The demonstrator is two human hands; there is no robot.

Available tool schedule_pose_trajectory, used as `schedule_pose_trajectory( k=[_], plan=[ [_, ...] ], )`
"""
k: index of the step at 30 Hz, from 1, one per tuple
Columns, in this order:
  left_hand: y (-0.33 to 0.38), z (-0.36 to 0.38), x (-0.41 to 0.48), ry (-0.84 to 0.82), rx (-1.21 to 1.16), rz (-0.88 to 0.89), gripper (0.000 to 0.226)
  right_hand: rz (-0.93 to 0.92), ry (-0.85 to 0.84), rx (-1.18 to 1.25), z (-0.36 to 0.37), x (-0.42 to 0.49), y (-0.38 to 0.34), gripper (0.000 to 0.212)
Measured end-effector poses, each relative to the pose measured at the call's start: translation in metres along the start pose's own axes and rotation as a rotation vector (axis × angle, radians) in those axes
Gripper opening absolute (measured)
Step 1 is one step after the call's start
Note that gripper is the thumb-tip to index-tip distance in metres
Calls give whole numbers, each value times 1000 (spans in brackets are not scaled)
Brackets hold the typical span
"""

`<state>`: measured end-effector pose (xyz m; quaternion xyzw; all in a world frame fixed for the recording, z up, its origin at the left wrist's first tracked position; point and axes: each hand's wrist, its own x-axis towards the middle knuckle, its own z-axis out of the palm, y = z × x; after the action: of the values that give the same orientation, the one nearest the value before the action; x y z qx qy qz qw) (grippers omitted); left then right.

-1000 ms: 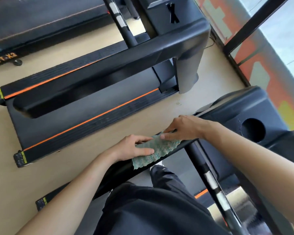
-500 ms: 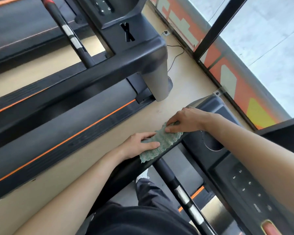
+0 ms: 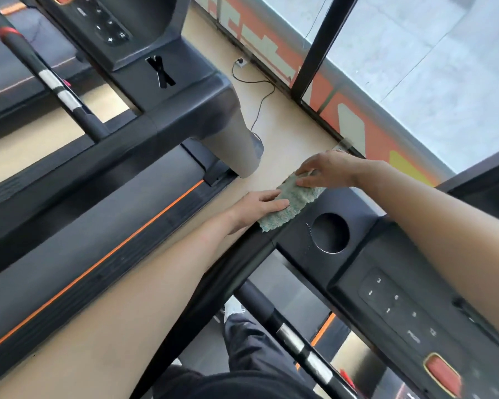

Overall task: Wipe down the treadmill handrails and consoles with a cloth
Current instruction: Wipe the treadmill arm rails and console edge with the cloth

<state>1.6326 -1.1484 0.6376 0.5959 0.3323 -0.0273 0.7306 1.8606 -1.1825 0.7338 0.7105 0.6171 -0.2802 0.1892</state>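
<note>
Black cable (image 3: 259, 108) across beige floor (image 3: 294, 133), beside window (image 3: 415, 53).

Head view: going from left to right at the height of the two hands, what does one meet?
First the belt of the next treadmill → left hand → cloth → right hand.
</note>
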Motion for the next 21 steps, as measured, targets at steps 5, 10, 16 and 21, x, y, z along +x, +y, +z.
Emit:
schedule_pose_trajectory(
  k=[5,10,16,21],
  plan=[
    [18,10,19,-40,92,43,86,2,119,83,17,-28,26,63],
    [28,20,13,-17,273,73,77,13,297,126,55,-57,25,73],
    [21,30,-22,75,525,230,76,79,371,50,94,-90,0,84],
    [-4,30,-51,111,673,303,80,160,420,127,120,-120,-41,63]
  ],
)
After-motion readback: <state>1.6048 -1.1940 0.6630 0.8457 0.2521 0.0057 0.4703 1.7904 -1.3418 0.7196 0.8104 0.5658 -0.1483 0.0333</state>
